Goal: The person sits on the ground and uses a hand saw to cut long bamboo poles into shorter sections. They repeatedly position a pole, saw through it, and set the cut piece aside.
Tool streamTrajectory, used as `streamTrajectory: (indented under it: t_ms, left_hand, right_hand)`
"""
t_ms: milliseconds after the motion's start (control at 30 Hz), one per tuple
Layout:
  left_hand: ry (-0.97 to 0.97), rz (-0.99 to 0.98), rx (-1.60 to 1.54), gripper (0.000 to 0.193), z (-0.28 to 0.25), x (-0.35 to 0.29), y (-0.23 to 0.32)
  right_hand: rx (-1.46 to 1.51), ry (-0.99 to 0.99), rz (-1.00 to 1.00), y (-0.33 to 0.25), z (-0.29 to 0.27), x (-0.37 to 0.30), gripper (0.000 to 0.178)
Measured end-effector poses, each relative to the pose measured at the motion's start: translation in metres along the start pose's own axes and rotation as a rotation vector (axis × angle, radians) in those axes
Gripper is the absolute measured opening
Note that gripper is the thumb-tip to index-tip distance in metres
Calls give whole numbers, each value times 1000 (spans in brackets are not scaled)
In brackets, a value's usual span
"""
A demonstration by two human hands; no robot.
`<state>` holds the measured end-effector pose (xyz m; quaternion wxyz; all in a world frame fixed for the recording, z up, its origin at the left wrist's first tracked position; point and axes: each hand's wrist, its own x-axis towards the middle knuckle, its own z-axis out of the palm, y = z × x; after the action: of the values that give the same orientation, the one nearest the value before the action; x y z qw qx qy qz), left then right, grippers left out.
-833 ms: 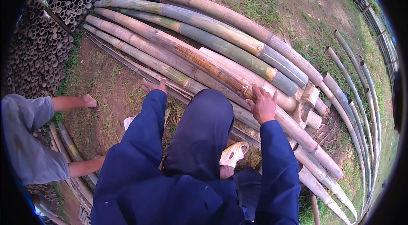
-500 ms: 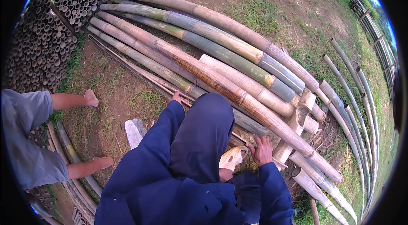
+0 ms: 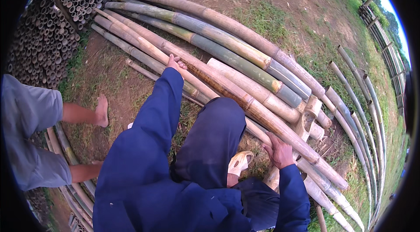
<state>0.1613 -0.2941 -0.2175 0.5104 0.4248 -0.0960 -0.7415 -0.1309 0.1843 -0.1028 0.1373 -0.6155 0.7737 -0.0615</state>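
Slender tan pole (image 3: pixel 144 43): runs slantwise from upper left toward lower right, along the near side of thicker bamboo, partly hidden behind the bent knee (image 3: pixel 214 135). Is clamped in both hands, well apart along its length. Sits wrapped in the curled fingers of the left hand (image 3: pixel 176 64) on the upper stretch, and pinched between thumb and fingers of the right hand (image 3: pixel 280 151) lower down; cannot tell how far it reaches past that palm. Lies near a thick brown-streaked pole (image 3: pixel 218 80); farther off, a greenish pole (image 3: pixel 245 62) and a notched bamboo piece (image 3: pixel 311 104). Just right of the knee, a pale yellow shoe (image 3: pixel 234 170). At left, bare legs (image 3: pixel 83 114) of another person; beyond, a tall bamboo stack (image 3: pixel 37 48).
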Motion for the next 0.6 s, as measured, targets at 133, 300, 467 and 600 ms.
streamTrajectory:
  t_ms: [133,300,467,600]
  left_hand:
    - [32,-107,-22,46,26,23,14]
    - [161,25,70,42,19,60,24]
    - [101,35,531,38,23,52,29]
    - [74,118,404,43,43,12,20]
  right_hand:
    - [123,165,-18,-7,-19,11,48]
    - [111,146,-25,-26,-20,30,50]
    - [2,258,-50,-14,-32,33,52]
    - [-58,326,-95,-10,-52,46,50]
